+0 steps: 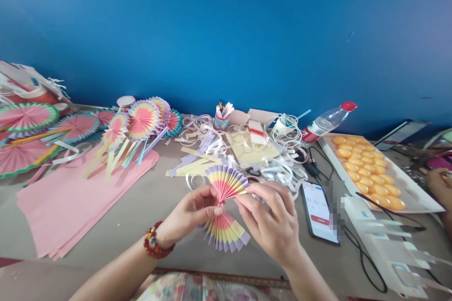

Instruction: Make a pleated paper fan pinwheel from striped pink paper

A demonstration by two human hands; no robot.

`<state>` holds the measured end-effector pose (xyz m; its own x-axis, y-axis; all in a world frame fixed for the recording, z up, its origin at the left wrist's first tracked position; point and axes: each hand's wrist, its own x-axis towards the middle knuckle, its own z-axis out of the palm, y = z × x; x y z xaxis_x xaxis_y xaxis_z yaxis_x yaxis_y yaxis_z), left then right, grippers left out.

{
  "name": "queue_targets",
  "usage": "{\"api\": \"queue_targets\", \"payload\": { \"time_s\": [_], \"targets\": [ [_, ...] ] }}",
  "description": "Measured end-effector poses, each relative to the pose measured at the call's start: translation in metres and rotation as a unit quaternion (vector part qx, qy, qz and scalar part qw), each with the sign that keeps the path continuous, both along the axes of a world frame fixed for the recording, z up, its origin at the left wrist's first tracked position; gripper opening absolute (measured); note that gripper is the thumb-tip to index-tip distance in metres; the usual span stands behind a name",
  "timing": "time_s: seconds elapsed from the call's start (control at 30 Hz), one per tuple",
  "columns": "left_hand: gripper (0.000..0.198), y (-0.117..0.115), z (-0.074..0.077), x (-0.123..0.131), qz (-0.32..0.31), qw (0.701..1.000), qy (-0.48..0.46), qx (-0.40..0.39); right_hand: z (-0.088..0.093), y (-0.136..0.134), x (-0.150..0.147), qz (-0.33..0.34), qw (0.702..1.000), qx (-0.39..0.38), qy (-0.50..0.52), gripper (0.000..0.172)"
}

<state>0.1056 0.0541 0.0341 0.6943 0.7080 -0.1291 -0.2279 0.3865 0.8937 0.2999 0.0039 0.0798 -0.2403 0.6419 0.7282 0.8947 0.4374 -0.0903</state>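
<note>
My left hand [192, 214] and my right hand [270, 218] meet over the table's near edge and pinch a pleated rainbow paper fan [226, 183] at its middle. The fan spreads out above the fingers and again below them [226, 235]. Both hands have their fingers closed on the folded paper. A red beaded bracelet [155, 242] sits on my left wrist.
Pink paper sheets [70, 197] lie at left, with finished fans on sticks [137, 124] behind. White paper strips [275, 160], a pen cup [221, 120], a bottle [328, 122], a phone [319, 211], an orange tray [370, 169] and white holders [391, 244] fill the right. Another person's hand [438, 181] shows far right.
</note>
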Motion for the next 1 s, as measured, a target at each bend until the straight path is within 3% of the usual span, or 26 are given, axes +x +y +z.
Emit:
{"api": "queue_targets", "payload": {
  "time_s": [0.63,0.8,1.0],
  "targets": [
    [0.037,0.003,-0.007,0.001,0.021,0.999,-0.040,-0.005,0.016,0.001,0.004,0.082,0.992,-0.092,-0.037,0.014],
    [0.037,0.003,-0.010,0.001,0.030,0.998,-0.051,0.002,0.019,-0.001,0.002,0.087,0.985,-0.134,-0.065,0.026],
    [0.030,0.002,-0.010,0.001,0.037,0.998,-0.051,0.002,0.018,0.000,-0.001,0.092,0.984,-0.137,-0.061,0.025]
  ]
}}
